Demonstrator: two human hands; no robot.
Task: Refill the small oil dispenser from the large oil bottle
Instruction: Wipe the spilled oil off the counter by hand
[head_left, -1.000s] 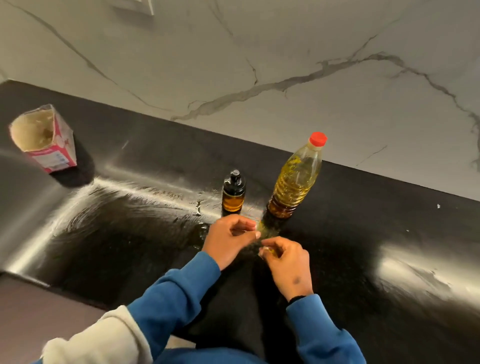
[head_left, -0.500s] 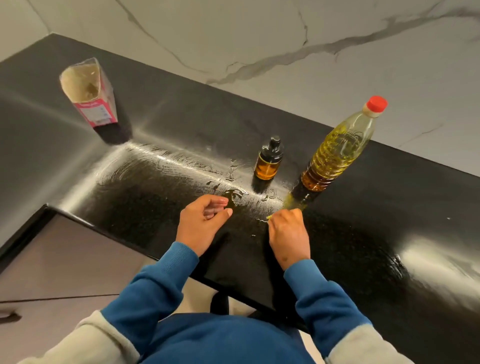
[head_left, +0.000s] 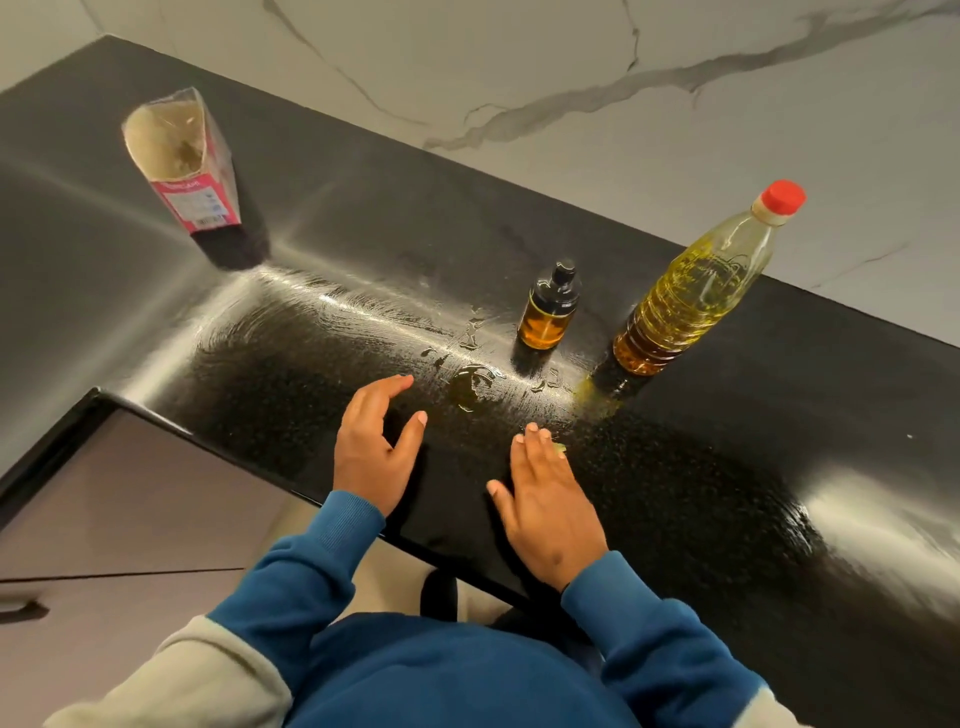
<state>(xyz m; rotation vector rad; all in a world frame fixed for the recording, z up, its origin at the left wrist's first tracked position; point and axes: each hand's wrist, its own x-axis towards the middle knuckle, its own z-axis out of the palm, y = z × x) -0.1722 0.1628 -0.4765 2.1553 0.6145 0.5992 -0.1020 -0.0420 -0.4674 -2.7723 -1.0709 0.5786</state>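
Oil dispenser first: the small amber glass oil dispenser (head_left: 546, 312) with its black pump top stood upright on the glossy black stone counter (head_left: 727, 467), capped, at about twelve o'clock from the hands and well apart from them. Just beside it, at its three o'clock, stood the tall clear plastic oil bottle (head_left: 691, 291), mostly full of yellow oil, its red screw cap (head_left: 782, 196) on. A small puddle of spilled oil (head_left: 470, 389) lay between the dispenser and the hands, with greasy smears around it.

The left hand (head_left: 371, 447) hovered over the counter edge, fingers relaxed and spread, holding nothing. The right hand (head_left: 550, 506) lay flat with straight fingers, also empty; a small yellowish speck (head_left: 558, 448) sat by its fingertips, too small to identify.

Both containers looked closed, so the refill seemed either finished or not yet begun; I could not tell which. To do the step well, I judged the hands should be wiped before gripping either container, since oily fingers would slip on smooth glass and plastic. The puddle wanted mopping before anything was set down there.

At ten o'clock, far back, stood an opened pink-and-white carton (head_left: 179, 161).
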